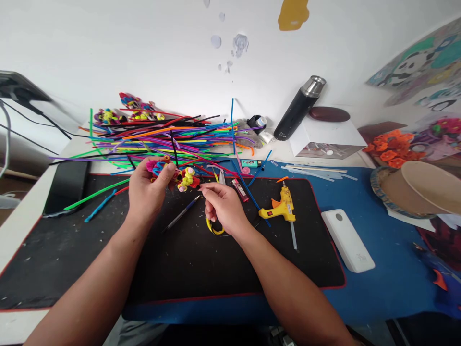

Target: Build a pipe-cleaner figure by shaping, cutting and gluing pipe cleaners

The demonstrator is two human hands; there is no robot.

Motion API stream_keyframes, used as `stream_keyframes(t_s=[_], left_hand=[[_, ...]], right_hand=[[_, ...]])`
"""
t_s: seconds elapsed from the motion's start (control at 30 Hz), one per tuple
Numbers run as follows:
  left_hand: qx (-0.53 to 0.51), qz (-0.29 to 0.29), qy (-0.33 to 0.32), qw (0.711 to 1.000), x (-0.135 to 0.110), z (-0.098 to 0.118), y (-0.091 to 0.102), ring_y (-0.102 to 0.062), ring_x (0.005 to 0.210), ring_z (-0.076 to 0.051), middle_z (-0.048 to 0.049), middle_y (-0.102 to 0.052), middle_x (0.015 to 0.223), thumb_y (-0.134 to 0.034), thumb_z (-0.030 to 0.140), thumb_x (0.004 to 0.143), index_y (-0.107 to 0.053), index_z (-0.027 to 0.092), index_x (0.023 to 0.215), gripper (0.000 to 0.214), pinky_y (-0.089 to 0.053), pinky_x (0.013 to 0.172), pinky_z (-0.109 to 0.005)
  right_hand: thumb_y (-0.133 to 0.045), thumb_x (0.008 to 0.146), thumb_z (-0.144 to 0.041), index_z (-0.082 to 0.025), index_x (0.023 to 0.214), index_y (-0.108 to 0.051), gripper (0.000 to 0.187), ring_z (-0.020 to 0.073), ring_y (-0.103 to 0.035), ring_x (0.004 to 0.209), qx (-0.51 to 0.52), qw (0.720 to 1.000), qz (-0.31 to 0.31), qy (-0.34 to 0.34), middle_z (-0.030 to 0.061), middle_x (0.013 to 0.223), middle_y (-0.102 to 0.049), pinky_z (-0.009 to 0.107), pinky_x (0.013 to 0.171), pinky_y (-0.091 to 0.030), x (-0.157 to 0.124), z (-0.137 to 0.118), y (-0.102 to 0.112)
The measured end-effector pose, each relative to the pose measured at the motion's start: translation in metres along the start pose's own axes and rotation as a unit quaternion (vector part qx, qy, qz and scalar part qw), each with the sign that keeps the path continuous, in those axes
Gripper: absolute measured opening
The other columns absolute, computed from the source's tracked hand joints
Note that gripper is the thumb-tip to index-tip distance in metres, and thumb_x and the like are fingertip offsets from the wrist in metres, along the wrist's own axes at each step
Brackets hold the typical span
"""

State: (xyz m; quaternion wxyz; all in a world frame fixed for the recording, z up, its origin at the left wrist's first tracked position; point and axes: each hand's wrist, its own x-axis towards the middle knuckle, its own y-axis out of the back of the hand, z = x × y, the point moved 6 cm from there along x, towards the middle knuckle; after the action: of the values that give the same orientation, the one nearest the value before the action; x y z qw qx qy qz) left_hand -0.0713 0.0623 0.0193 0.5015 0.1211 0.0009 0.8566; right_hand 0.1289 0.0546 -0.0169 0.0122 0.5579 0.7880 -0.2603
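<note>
My left hand is closed around a figure of twisted pipe cleaners in yellow, red, blue and pink, raised over the black mat. Thumb and forefinger of my right hand pinch at the figure's right end, by a small dark tip; whether that is a separate piece I cannot tell. Under my right hand lie scissors with yellow handles, partly hidden. A pen rests between my hands. Just beyond my right hand are a red lighter and a teal lighter.
A heap of coloured pipe cleaners spreads along the wall, with finished-looking figures behind. Right of my hands lie a yellow glue gun and a white power bank. A phone is at left; a black flask leans at the back.
</note>
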Motion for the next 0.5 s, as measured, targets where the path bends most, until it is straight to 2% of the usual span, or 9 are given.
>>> stream_keyframes(t_s=[0.5], left_hand=[[-0.051,-0.006,0.029,0.998,-0.0001,-0.0025,0.0018,-0.059,0.053,-0.013,0.002,-0.068,0.074,-0.086,0.056,0.082,-0.069,0.023,0.093,0.039,-0.049,0.047,-0.026]], right_hand=[[-0.073,0.086,-0.044,-0.02,0.1,-0.073,0.028,0.0092,-0.048,0.037,-0.01,1.0,-0.004,0.003,-0.0101,0.051,-0.052,0.021,0.035,-0.031,-0.004,-0.0039,-0.0003]])
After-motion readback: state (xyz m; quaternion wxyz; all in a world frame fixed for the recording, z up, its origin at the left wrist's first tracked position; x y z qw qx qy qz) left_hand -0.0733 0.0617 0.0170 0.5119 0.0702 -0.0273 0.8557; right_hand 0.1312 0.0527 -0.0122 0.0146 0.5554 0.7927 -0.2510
